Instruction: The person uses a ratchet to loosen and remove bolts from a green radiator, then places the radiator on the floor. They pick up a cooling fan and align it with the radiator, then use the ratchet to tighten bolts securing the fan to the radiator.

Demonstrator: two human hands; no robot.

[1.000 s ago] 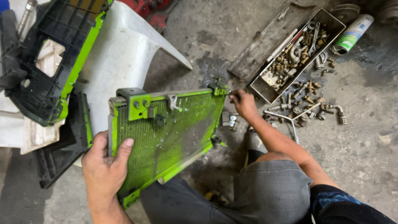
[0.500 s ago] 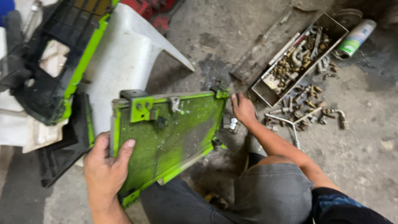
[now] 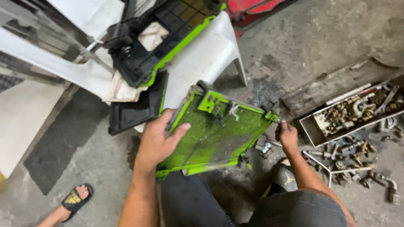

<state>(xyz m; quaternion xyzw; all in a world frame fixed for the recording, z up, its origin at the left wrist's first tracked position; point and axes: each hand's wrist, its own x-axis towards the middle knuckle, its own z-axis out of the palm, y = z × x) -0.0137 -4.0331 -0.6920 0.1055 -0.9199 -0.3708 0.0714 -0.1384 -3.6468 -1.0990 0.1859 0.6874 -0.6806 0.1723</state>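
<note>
The green panel [image 3: 214, 136] sits tilted above the person's lap, over the concrete floor [image 3: 303, 50], its dirty flat face turned up toward the camera. The left hand [image 3: 158, 141] is clamped on the panel's left edge, thumb lying across the green face and the fingers wrapped under the rim. The right hand [image 3: 287, 136] is at the panel's far right corner, fingers curled together around a small part there; whether it grips the corner itself or a fastener on it cannot be told. A green bracket [image 3: 212, 101] with a small metal clip stands up from the panel's top edge.

Behind the panel, a white plastic chair [image 3: 206, 54] carries a black frame with green trim [image 3: 160, 42], and a black flat piece [image 3: 134, 109] leans against the chair just beside the left hand. To the right, a metal tray [image 3: 309, 130] holds brass fittings and bolts, with more loose fittings [image 3: 357, 157] scattered on the floor near the right forearm. A small metal piece [image 3: 265, 147] lies on the floor just below the panel's right corner. At the lower left, another person's foot in a black sandal [image 3: 75, 197] rests on the floor, well apart from the hands.
</note>
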